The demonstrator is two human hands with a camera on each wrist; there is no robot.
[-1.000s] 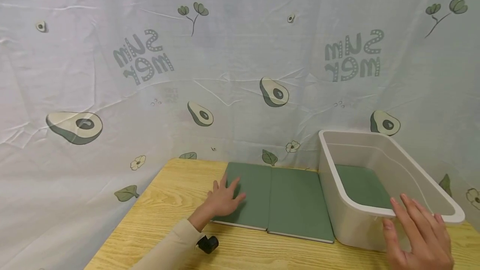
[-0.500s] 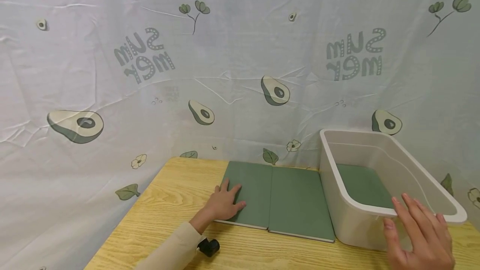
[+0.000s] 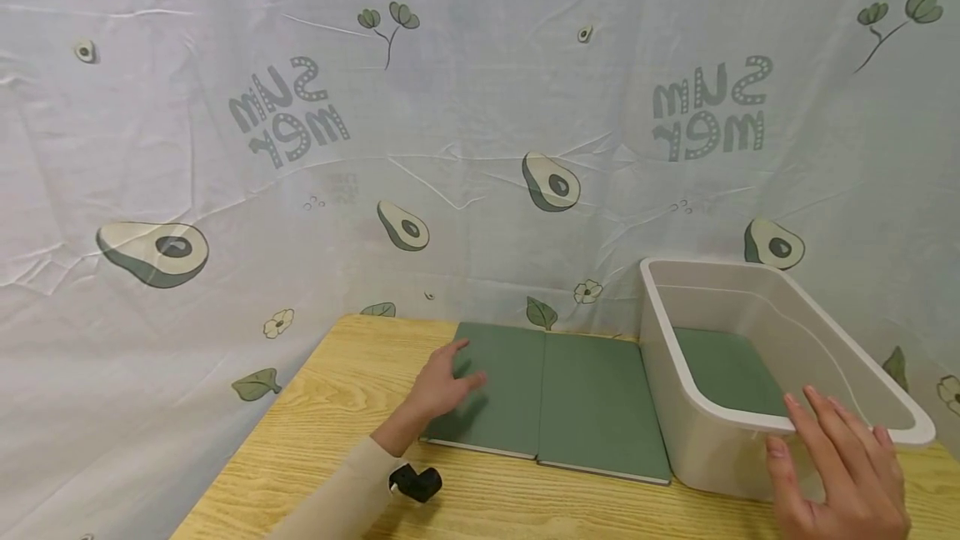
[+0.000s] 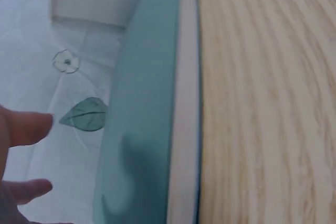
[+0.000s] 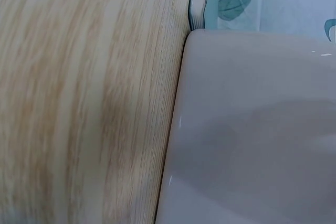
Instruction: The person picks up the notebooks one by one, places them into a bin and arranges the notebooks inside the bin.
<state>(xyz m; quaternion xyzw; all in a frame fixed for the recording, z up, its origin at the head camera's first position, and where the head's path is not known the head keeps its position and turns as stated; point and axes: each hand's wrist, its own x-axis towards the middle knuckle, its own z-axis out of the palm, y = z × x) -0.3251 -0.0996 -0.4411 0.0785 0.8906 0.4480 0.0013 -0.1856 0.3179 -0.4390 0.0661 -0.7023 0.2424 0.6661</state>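
Two green hardcover books lie side by side on the table: a left book (image 3: 506, 394) and a right book (image 3: 600, 407). Above the left book is my left hand (image 3: 441, 383), thumb and fingers spread, casting a shadow on the cover. In the left wrist view its fingers (image 4: 29, 128) appear apart from the book (image 4: 142, 77), whose pale page edge faces the camera. My right hand (image 3: 843, 469) is at the near rim of a beige bin (image 3: 712, 448), fingers extended; whether it touches is unclear. Inside the bin lies another green cover (image 3: 723, 369).
The right book stands against the bin's left side; in the right wrist view the bin wall (image 5: 252, 129) meets the wooden table (image 5: 89, 103). A printed curtain (image 3: 465, 123) hangs behind the table. A black device (image 3: 416, 483) sits at my left wrist.
Half a second ago my left hand lay with spread fingers on the left book; now it has risen off the cover. The right hand, books and bin have not visibly moved.
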